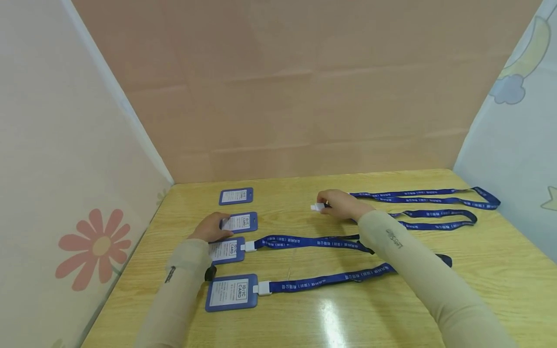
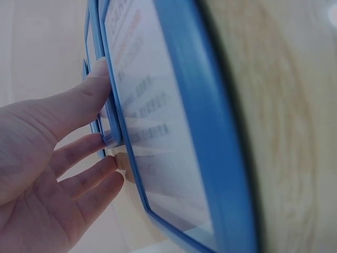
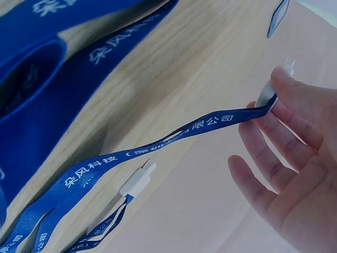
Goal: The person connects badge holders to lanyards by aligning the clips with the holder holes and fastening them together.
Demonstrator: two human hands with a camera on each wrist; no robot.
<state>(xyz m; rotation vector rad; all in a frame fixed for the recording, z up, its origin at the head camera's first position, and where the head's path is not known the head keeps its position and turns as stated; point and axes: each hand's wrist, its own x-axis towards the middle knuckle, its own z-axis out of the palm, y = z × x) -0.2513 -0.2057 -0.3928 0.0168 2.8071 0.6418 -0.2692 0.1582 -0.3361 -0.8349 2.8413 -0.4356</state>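
My left hand [image 1: 211, 227] pinches the left end of a blue ID card holder [image 1: 246, 222], second from the back. In the left wrist view the thumb lies on that holder's edge [image 2: 112, 126], with fingers at its other side. Between thumb and fingers, my right hand [image 1: 341, 204] holds the white plastic clip [image 1: 317, 207] of a blue printed lanyard [image 1: 444, 225]. The clip's tip points left, towards the holder but apart from it. In the right wrist view the lanyard's strap [image 3: 200, 125] runs from the fingers down to the wooden table.
Behind lies another loose card holder [image 1: 235, 195], with a separate lanyard [image 1: 417, 196] at the back right. Nearer me, two holders [image 1: 239, 256] [image 1: 252, 302] are joined to lanyards [image 1: 300, 241] [image 1: 322, 282] stretching right. Fabric walls [image 1: 304, 96] enclose the wooden table [image 1: 304, 319].
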